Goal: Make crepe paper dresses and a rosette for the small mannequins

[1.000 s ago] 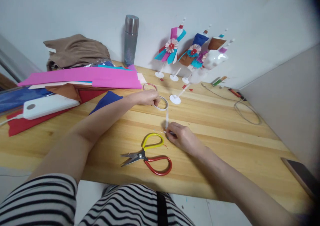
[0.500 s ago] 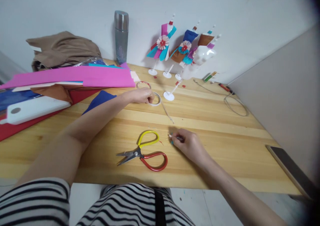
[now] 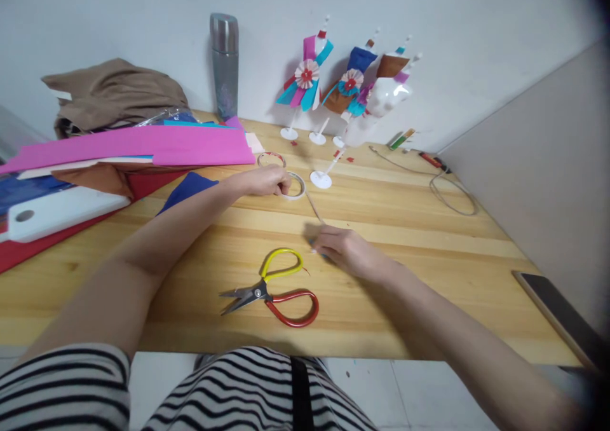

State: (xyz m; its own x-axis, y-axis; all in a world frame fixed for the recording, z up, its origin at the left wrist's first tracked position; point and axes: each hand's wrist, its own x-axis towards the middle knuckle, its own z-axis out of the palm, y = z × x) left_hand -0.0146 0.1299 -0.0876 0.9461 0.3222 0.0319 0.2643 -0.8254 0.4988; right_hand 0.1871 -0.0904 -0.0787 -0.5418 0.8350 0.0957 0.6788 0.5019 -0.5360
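My left hand (image 3: 271,180) is closed on the near-left rim of a roll of white double-sided tape (image 3: 299,194) lying on the table. From the roll, a narrow loose strip (image 3: 314,206) runs toward me, ending at the fingertips of my right hand (image 3: 344,245). That hand is closed; a small piece with a pale tip (image 3: 313,250) pokes out under its fingers, mostly hidden. Left of it lie scissors (image 3: 258,293) with one yellow and one red handle, blades slightly apart. Behind my left hand rests a second tape roll (image 3: 271,154).
Small white mannequins on stands wear colourful paper outfits (image 3: 307,75) near the wall. A thermos (image 3: 225,68) stands at the back. Left are pink sheets (image 3: 200,145), a white board (image 3: 71,212) and brown cloth (image 3: 124,91). A cable (image 3: 450,202) and phone (image 3: 553,310) lie right.
My right hand has moved up and slightly left, reaching the loose end of the tape strip with the small piece in its fingers. My left hand stays at the roll.
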